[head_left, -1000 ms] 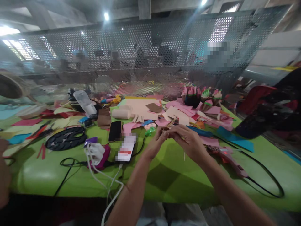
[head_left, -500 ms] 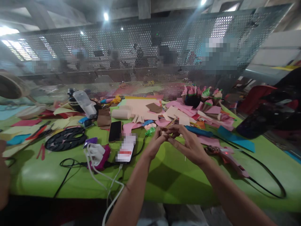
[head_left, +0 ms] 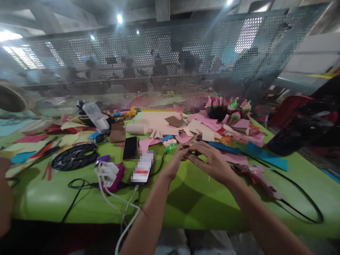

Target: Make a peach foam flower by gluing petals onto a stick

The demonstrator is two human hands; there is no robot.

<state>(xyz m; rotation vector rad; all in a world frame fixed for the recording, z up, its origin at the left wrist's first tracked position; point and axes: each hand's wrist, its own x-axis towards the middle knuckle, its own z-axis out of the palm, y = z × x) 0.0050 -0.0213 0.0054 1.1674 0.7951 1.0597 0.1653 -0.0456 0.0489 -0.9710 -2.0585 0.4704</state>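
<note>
My left hand (head_left: 177,161) and my right hand (head_left: 212,161) meet at the fingertips above the green tabletop. Both are closed in a pinch around something small that the fingers hide. Just left of them lies a green plastic-wrapped piece (head_left: 169,148). Behind the fingers are beige felt pieces (head_left: 207,134), and a blue-handled tool (head_left: 224,147) lies close to my right hand. To the right of that wrist rests a pink glue gun (head_left: 262,180) with a red light on and a black cord.
Left are two phones (head_left: 130,148) (head_left: 143,168), a magenta power adapter (head_left: 116,180) with white cables, and a black oval tray (head_left: 75,157). Felt ice-cream cones (head_left: 233,103) stand at the back right. A perforated metal screen (head_left: 159,71) rises behind. Someone's arm (head_left: 4,198) shows at the left edge.
My fingers have closed in and turned slightly, so the small pale piece seen between them before is now hidden. The things on the table have stayed put.
</note>
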